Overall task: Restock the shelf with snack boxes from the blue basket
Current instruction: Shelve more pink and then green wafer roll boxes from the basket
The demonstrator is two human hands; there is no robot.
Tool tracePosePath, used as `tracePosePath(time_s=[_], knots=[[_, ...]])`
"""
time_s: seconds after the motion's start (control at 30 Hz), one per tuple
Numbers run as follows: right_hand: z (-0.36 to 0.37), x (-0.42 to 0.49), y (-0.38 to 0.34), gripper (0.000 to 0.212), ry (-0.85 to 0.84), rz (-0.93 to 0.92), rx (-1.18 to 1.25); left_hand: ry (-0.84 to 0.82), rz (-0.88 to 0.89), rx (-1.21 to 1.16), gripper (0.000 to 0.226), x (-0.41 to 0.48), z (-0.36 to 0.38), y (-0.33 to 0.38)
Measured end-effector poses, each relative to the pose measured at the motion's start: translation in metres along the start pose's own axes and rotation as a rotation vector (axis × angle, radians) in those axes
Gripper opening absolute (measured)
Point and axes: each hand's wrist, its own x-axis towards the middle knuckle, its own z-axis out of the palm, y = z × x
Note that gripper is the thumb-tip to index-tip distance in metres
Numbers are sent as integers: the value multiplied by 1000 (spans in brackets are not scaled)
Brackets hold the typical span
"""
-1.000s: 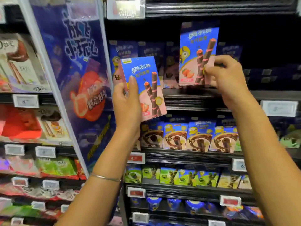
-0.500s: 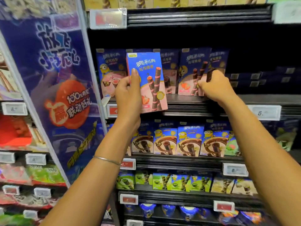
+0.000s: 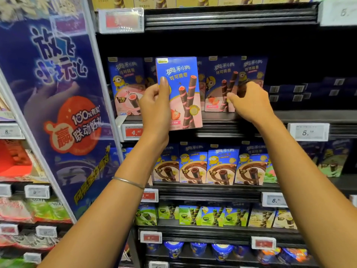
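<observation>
My left hand (image 3: 155,105) grips a blue and pink snack box (image 3: 182,97) by its left edge, upright in front of the shelf (image 3: 301,116). My right hand (image 3: 249,101) pinches the lower right part of a second snack box (image 3: 222,82), which stands on that shelf in a row of like boxes. A further box of the row (image 3: 126,84) stands at the left end. The blue basket is out of view.
To the right of the row the same shelf holds dark flat packs (image 3: 309,91) far back. A lower shelf carries chocolate boxes (image 3: 220,165). A blue advertising panel (image 3: 56,105) juts out on the left. Price tags (image 3: 308,131) line the shelf edges.
My right hand has brought its box down from the air and set it on the shelf in the row. My left hand has lifted its box upright, closer to the shelf.
</observation>
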Motion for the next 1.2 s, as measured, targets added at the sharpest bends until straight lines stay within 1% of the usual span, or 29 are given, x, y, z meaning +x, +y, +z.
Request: tracePosePath(time_s=[0.07, 0.1, 0.13, 0.17, 0.2, 0.23, 0.27, 0.37, 0.4, 0.43, 0.47, 0.53, 0.6, 0.63, 0.7, 0.77, 0.87, 0.97, 1.0, 1.07, 1.2], knots=[[-9, -18, -8, 31, 71, -43, 188, -1, 2, 2, 41, 0, 4, -2], [-13, -27, -14, 25, 37, -55, 325, -11, 1, 2, 37, 0, 7, -3], [-16, -36, -22, 21, -55, -67, 457, -26, 0, 2, 35, 0, 11, -4], [-18, -44, -29, 19, -185, -69, 567, -42, 1, 1, 34, 0, 16, -4], [-19, -51, -35, 20, -312, -69, 646, -59, 7, -1, 34, 0, 22, -6], [-20, -55, -38, 22, -391, -81, 673, -69, 17, -3, 33, 1, 28, -7], [-22, -58, -39, 25, -407, -100, 648, -74, 34, -1, 32, 1, 35, -9], [-37, -55, -29, 33, -320, -102, 576, -115, 101, 41, 22, 3, 53, -14], [-44, -52, -22, 34, -291, -87, 576, -142, 136, 85, 21, 5, 58, -14], [-51, -48, -15, 35, -247, -70, 575, -158, 186, 147, 25, 7, 62, -13], [-57, -44, -6, 35, -192, -50, 576, -163, 257, 235, 29, 10, 65, -13], [-66, -37, 10, 33, -95, -4, 590, -158, 459, 492, 34, 18, 70, -14], [-71, -28, 24, 32, -44, 30, 584, -150, 644, 804, 42, 25, 76, -15], [-72, -24, 30, 34, -29, 44, 573, -135, 691, 944, 47, 28, 80, -14], [-71, -14, 44, 38, -9, 61, 529, -124, 716, 1162, 58, 34, 89, -11], [-69, -5, 56, 40, 7, 66, 449, -168, 695, 1329, 67, 41, 98, -7], [-66, 8, 68, 38, 31, 91, 360, -272, 682, 1470, 78, 53, 103, -1], [-61, 19, 74, 42, 93, 82, 232, -373, 652, 1556, 91, 59, 104, 2], [-58, 22, 75, 43, 107, 81, 200, -385, 645, 1577, 91, 60, 105, 3], [-52, 26, 74, 43, 94, 73, 175, -375, 662, 1597, 82, 61, 106, 3], [-41, 32, 68, 34, 38, 59, 146, -351, 661, 1595, 78, 59, 104, 4]])
